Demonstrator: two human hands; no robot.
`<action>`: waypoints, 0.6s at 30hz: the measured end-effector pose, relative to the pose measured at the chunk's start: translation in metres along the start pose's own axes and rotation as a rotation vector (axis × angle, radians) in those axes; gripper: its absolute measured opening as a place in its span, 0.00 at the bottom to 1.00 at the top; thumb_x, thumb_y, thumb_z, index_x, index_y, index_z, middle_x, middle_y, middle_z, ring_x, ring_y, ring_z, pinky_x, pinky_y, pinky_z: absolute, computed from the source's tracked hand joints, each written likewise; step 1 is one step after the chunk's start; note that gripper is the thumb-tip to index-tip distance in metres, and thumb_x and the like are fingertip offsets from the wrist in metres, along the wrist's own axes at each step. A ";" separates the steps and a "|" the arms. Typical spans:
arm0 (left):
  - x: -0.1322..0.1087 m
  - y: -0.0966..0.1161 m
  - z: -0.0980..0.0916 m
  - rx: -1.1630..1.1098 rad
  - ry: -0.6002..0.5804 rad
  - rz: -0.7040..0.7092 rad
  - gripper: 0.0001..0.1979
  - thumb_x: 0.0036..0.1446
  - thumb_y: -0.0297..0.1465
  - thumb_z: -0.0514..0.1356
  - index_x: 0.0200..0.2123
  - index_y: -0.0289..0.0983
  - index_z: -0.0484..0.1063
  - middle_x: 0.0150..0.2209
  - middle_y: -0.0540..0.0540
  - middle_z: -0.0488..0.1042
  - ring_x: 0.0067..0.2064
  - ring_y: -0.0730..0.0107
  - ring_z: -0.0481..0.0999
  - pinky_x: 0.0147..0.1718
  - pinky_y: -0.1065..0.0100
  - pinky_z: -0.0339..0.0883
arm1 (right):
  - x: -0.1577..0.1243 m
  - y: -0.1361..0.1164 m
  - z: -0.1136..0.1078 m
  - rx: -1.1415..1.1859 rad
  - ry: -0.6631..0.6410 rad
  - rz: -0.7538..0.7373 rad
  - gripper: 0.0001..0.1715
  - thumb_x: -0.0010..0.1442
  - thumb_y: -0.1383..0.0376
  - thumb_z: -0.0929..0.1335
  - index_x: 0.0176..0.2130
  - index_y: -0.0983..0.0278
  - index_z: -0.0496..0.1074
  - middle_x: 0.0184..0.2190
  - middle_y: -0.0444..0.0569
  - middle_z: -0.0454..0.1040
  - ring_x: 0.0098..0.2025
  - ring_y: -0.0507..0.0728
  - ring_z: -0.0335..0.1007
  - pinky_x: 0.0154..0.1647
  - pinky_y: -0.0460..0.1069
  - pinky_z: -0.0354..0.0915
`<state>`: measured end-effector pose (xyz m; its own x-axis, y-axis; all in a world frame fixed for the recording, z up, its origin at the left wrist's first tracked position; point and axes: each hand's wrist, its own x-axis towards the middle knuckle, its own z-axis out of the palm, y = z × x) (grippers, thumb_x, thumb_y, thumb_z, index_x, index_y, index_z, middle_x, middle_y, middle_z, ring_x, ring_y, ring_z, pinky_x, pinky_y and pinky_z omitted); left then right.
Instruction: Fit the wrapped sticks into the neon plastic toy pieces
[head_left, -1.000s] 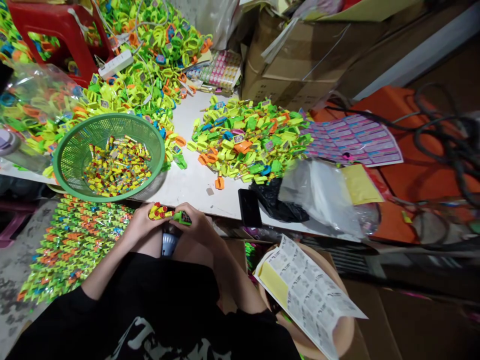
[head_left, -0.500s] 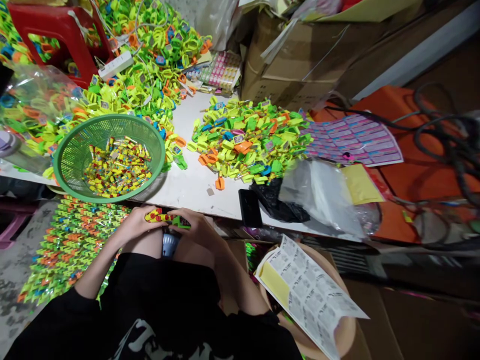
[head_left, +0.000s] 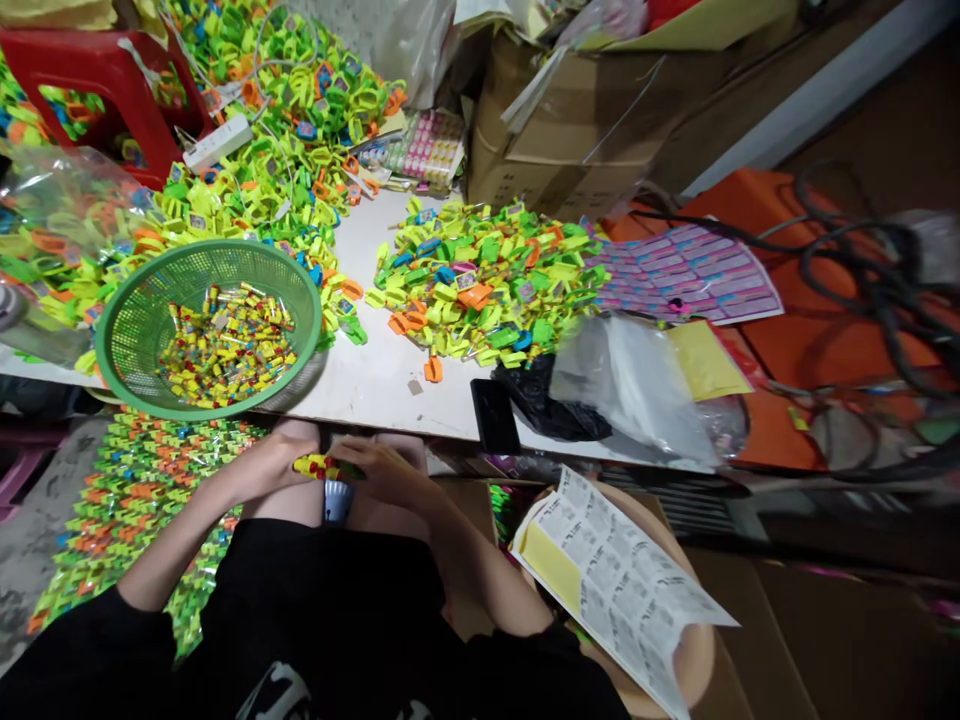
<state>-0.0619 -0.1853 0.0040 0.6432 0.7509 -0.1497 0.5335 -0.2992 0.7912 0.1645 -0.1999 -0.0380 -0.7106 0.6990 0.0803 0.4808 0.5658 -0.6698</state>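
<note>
Over my lap, my left hand (head_left: 274, 466) is closed around several small yellow and red capped tubes (head_left: 315, 466), whose ends stick out toward the right. My right hand (head_left: 382, 472) meets them from the other side, its fingers closed on a small green plastic piece (head_left: 349, 470) that is mostly hidden. The two hands almost touch. Just beyond my left hand, a green mesh basket (head_left: 112, 375) on the table edge holds many more of these tubes. Past my right hand lies a heap of bright plastic toy watches (head_left: 487, 280) in yellow, green, orange and blue.
A black phone (head_left: 495, 418), a black plastic bag (head_left: 559, 400) and clear bags (head_left: 637, 385) lie along the white table (head_left: 360, 385). Printed sheets (head_left: 622, 580) rest on a round tub at my right. Bagged pieces (head_left: 142, 500) cover the floor at left. A red stool (head_left: 112, 100) stands behind.
The hands have drawn a little closer together, and the green piece is now more covered by my right fingers. The whole view has shifted slightly.
</note>
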 end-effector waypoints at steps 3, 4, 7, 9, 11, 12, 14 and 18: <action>-0.002 -0.003 0.001 0.083 -0.175 0.069 0.08 0.58 0.35 0.57 0.31 0.37 0.71 0.27 0.48 0.72 0.29 0.70 0.71 0.28 0.74 0.56 | -0.001 0.000 0.007 0.070 -0.023 0.015 0.10 0.62 0.66 0.66 0.45 0.61 0.70 0.44 0.48 0.74 0.40 0.53 0.72 0.34 0.44 0.63; -0.003 -0.004 0.002 0.101 -0.191 0.077 0.08 0.59 0.34 0.57 0.32 0.37 0.71 0.28 0.48 0.72 0.29 0.70 0.71 0.28 0.73 0.55 | -0.001 0.001 0.011 0.093 -0.027 0.021 0.09 0.61 0.67 0.66 0.44 0.61 0.70 0.42 0.48 0.74 0.39 0.53 0.72 0.35 0.44 0.64; -0.004 -0.009 0.010 0.101 -0.202 0.062 0.09 0.59 0.36 0.56 0.30 0.37 0.71 0.27 0.48 0.72 0.28 0.71 0.70 0.27 0.73 0.54 | 0.000 0.008 0.025 0.235 -0.066 0.013 0.08 0.59 0.68 0.67 0.41 0.62 0.72 0.39 0.47 0.76 0.36 0.52 0.72 0.37 0.45 0.65; -0.003 -0.012 0.018 0.071 -0.182 0.032 0.12 0.59 0.38 0.57 0.28 0.36 0.70 0.25 0.49 0.71 0.25 0.71 0.69 0.25 0.73 0.54 | 0.002 0.017 0.026 0.356 -0.095 -0.011 0.07 0.59 0.65 0.67 0.39 0.62 0.73 0.35 0.45 0.76 0.32 0.51 0.71 0.34 0.44 0.66; -0.001 -0.017 0.026 0.027 -0.147 0.009 0.14 0.59 0.38 0.56 0.26 0.36 0.69 0.24 0.49 0.71 0.25 0.71 0.69 0.25 0.73 0.55 | 0.002 0.030 0.013 0.417 -0.163 -0.019 0.08 0.58 0.61 0.68 0.36 0.61 0.75 0.31 0.43 0.76 0.29 0.51 0.70 0.30 0.44 0.66; 0.000 -0.021 0.029 0.005 -0.125 -0.001 0.13 0.59 0.38 0.56 0.26 0.36 0.69 0.24 0.48 0.71 0.26 0.70 0.70 0.25 0.74 0.56 | 0.001 0.039 -0.001 0.407 -0.210 -0.004 0.09 0.56 0.59 0.69 0.34 0.61 0.75 0.29 0.43 0.76 0.28 0.51 0.70 0.29 0.43 0.66; -0.001 -0.029 0.034 -0.037 -0.087 -0.021 0.11 0.59 0.35 0.55 0.27 0.36 0.71 0.25 0.48 0.74 0.27 0.69 0.73 0.27 0.74 0.59 | -0.003 0.059 -0.042 0.327 -0.261 0.077 0.10 0.54 0.57 0.70 0.33 0.62 0.75 0.29 0.43 0.76 0.29 0.52 0.71 0.30 0.45 0.67; -0.011 -0.050 0.040 -0.116 -0.056 -0.101 0.11 0.58 0.33 0.54 0.40 0.37 0.73 0.26 0.49 0.76 0.28 0.68 0.76 0.30 0.73 0.64 | -0.006 0.093 -0.141 -0.019 0.610 0.399 0.20 0.61 0.53 0.63 0.45 0.63 0.73 0.41 0.54 0.74 0.40 0.58 0.72 0.42 0.53 0.69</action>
<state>-0.0737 -0.2026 -0.0574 0.6212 0.7385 -0.2622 0.5317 -0.1513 0.8333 0.2855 -0.0899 0.0030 -0.0692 0.9699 0.2336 0.6559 0.2207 -0.7218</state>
